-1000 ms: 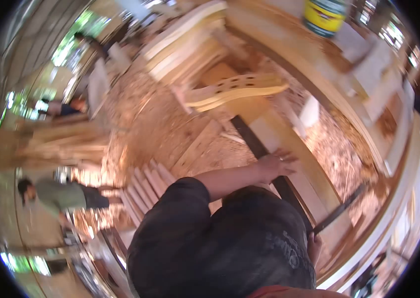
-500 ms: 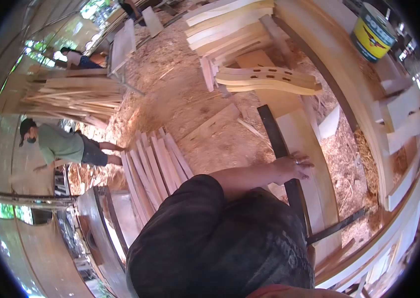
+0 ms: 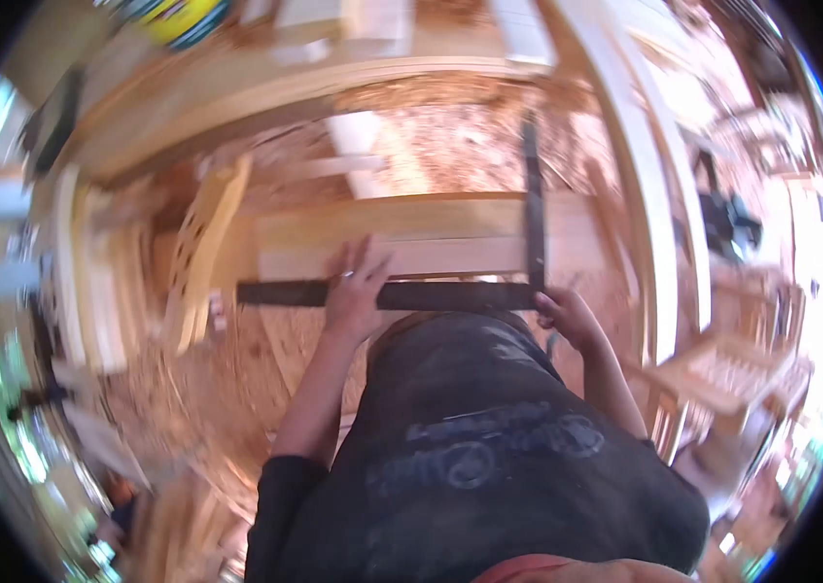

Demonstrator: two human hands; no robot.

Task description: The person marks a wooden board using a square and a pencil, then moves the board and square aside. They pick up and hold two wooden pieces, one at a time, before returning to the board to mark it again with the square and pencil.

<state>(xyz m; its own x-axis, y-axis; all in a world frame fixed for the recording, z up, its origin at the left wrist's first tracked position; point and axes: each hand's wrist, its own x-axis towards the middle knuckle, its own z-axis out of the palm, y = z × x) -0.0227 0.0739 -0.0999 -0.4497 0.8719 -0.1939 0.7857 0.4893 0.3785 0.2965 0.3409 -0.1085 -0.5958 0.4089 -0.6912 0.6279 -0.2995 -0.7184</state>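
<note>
A dark L-shaped carpenter's square [image 3: 460,295] lies along the near edge of a wide pale board [image 3: 402,233], its other leg crossing the board on the right. My left hand [image 3: 358,291] rests over the square's long leg, fingers spread and reaching onto the board. At the corner of the square, my right hand [image 3: 567,316] has its thumb and fingers closed on it. Motion blur softens both hands.
Curved wooden pieces with slots [image 3: 205,248] stand to the left. A long thick beam [image 3: 285,92] runs beyond the board, with a yellow-and-green can [image 3: 178,19] at upper left. Long planks [image 3: 649,223] and a wooden frame [image 3: 727,374] are on the right. Wood shavings cover the ground.
My view has swung round, so the board now runs crosswise before me. My right hand has come into view at the square's corner. My left hand stays over the square and board.
</note>
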